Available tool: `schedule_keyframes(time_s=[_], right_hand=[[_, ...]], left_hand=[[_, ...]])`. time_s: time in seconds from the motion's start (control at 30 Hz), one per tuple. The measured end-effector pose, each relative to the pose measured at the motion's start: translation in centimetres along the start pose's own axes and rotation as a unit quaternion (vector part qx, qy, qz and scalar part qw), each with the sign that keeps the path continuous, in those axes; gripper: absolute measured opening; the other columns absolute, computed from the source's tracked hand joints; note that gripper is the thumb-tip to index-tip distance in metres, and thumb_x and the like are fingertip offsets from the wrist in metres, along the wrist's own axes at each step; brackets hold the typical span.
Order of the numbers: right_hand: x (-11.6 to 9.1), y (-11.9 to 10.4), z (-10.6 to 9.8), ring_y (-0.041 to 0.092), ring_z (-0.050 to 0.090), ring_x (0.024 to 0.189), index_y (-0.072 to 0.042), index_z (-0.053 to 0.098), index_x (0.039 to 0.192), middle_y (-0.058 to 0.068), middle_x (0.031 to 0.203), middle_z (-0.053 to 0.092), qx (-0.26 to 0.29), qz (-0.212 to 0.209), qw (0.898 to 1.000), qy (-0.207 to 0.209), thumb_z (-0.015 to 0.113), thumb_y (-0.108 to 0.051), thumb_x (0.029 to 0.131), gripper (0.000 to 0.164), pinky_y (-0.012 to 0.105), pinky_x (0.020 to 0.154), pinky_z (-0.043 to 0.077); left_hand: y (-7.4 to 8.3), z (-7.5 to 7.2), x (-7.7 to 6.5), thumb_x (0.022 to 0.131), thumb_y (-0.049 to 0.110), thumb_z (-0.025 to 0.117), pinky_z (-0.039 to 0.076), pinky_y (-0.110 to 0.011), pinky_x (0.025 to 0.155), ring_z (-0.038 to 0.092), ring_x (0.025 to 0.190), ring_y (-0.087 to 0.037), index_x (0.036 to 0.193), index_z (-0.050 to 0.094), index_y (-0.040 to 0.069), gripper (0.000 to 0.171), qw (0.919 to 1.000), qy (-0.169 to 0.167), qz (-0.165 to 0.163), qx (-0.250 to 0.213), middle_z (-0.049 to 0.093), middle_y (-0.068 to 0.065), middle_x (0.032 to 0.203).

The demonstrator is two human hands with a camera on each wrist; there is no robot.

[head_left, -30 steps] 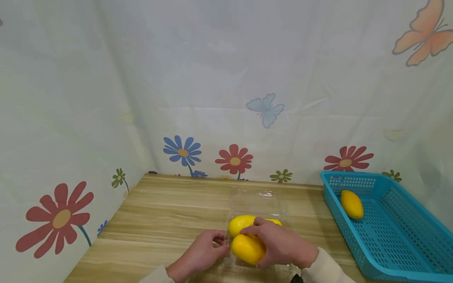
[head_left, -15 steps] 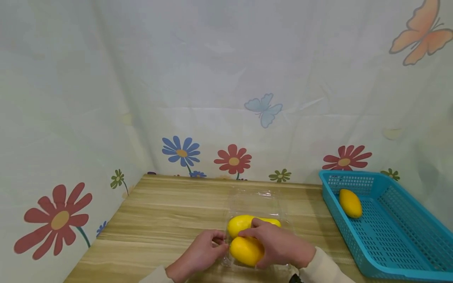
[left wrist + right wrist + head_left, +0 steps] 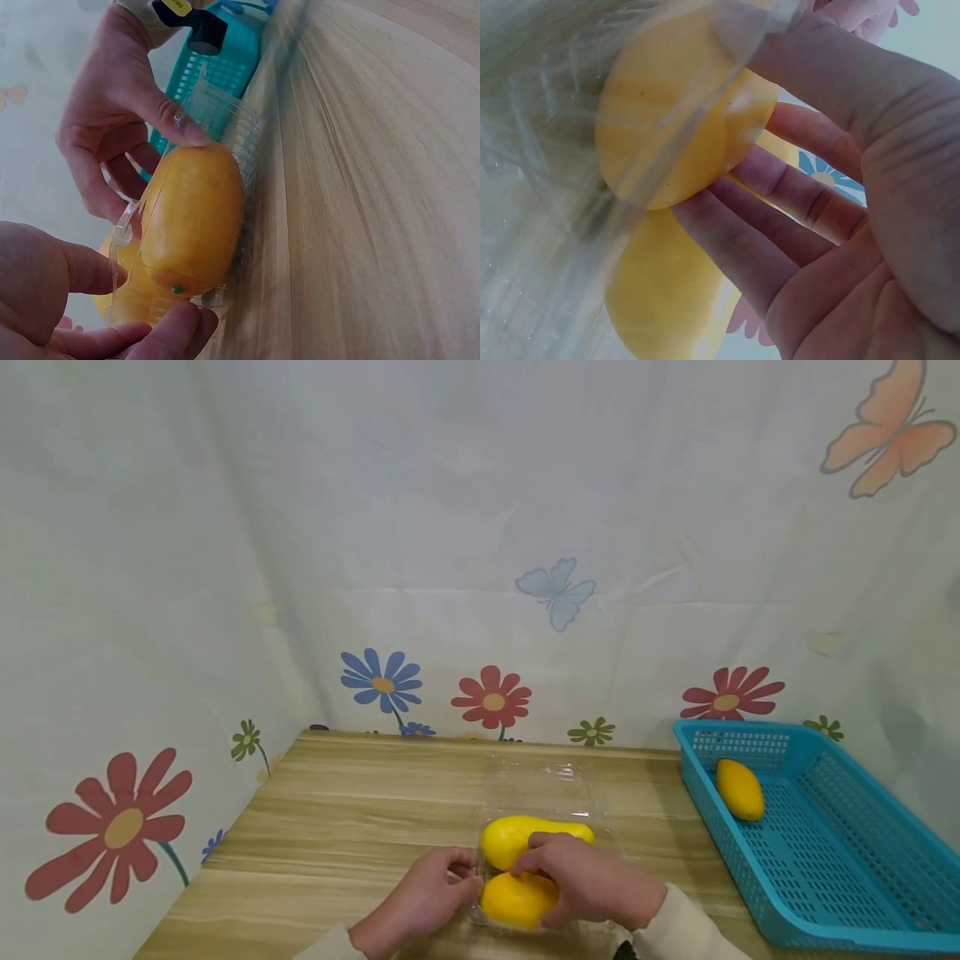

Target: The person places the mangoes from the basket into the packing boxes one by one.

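In the head view, a clear plastic clamshell box (image 3: 540, 789) lies on the table with its lid folded back. Inside, a yellow mango (image 3: 517, 900) occupies the near part. Behind it lies a brighter yellow fruit (image 3: 513, 839) with a round end and a narrow neck, like a squash. My right hand (image 3: 592, 877) holds the mango, thumb on the near side and fingers on the far side. The left hand (image 3: 431, 889) grips the box's left wall. In the left wrist view, the left thumb (image 3: 94, 268) and fingers lie at that wall.
A blue perforated basket (image 3: 780, 910) stands on the table at the right. One more mango (image 3: 740, 789) lies at its left side. The wooden tabletop (image 3: 360, 802) reaches back to a flower-printed curtain (image 3: 420, 527).
The mango has sunk slightly lower and more level in the box, with my right hand still around it. The left hand keeps its place at the wall.
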State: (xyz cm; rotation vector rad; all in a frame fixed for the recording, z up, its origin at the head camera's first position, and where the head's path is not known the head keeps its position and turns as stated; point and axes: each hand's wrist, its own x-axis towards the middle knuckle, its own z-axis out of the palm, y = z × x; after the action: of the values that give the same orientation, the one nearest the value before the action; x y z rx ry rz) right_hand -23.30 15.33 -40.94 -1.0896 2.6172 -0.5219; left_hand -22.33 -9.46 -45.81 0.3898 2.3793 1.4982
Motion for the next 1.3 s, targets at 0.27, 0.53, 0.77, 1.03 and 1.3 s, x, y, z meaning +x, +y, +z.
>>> schedule_keyframes(time_s=[0.27, 0.53, 0.77, 1.03, 1.3], right_hand=[[-0.2, -0.1, -0.4, 0.000, 0.058, 0.094, -0.022, 0.074, 0.117, -0.017, 0.111, 0.069, 0.003, -0.001, 1.000, 0.009, 0.091, -0.030, 0.077, 0.044, 0.022, 0.093, 0.054], [-0.7, -0.2, -1.3, -0.001, 0.062, 0.090, -0.021, 0.075, 0.118, -0.015, 0.111, 0.073, 0.044, 0.014, 0.999, 0.002, 0.091, -0.025, 0.078, 0.043, 0.023, 0.091, 0.057], [-1.2, 0.5, -1.7, 0.004, 0.067, 0.097, -0.015, 0.075, 0.119, -0.007, 0.114, 0.074, 0.058, -0.009, 0.998, 0.027, 0.089, -0.025, 0.079, 0.043, 0.026, 0.090, 0.059], [-2.4, 1.0, -3.2, 0.012, 0.067, 0.100, -0.010, 0.074, 0.122, -0.002, 0.117, 0.074, 0.056, 0.023, 0.997, 0.048, 0.088, -0.027, 0.081, 0.047, 0.037, 0.089, 0.061], [-4.6, 2.1, -5.7, 0.017, 0.067, 0.101, -0.013, 0.073, 0.123, -0.001, 0.120, 0.073, 0.014, 0.035, 0.996, 0.076, 0.084, -0.037, 0.084, 0.047, 0.031, 0.086, 0.060]], left_hand=[[0.1, -0.1, -0.1, 0.094, 0.017, 0.069, 0.057, -0.035, 0.074, 0.066, 0.093, -0.021, 0.120, 0.064, -0.005, 0.034, 1.0000, 0.003, -0.004, 0.002, 0.067, -0.007, 0.104], [0.0, -0.1, -0.1, 0.094, 0.018, 0.069, 0.057, -0.035, 0.076, 0.066, 0.095, -0.021, 0.123, 0.063, -0.007, 0.039, 1.0000, 0.008, -0.002, 0.002, 0.066, -0.008, 0.104], [0.2, -0.2, -0.2, 0.094, 0.017, 0.069, 0.056, -0.033, 0.074, 0.066, 0.093, -0.020, 0.124, 0.062, -0.009, 0.040, 1.0000, 0.008, 0.000, 0.001, 0.066, -0.008, 0.104], [0.2, -0.2, -0.2, 0.094, 0.015, 0.068, 0.055, -0.032, 0.072, 0.064, 0.089, -0.018, 0.122, 0.064, -0.008, 0.036, 1.0000, 0.001, 0.000, 0.000, 0.066, -0.008, 0.103], [0.2, -0.2, -0.2, 0.093, 0.016, 0.070, 0.055, -0.031, 0.072, 0.065, 0.090, -0.018, 0.119, 0.066, -0.006, 0.034, 1.0000, 0.003, 0.000, 0.007, 0.067, -0.007, 0.103]])
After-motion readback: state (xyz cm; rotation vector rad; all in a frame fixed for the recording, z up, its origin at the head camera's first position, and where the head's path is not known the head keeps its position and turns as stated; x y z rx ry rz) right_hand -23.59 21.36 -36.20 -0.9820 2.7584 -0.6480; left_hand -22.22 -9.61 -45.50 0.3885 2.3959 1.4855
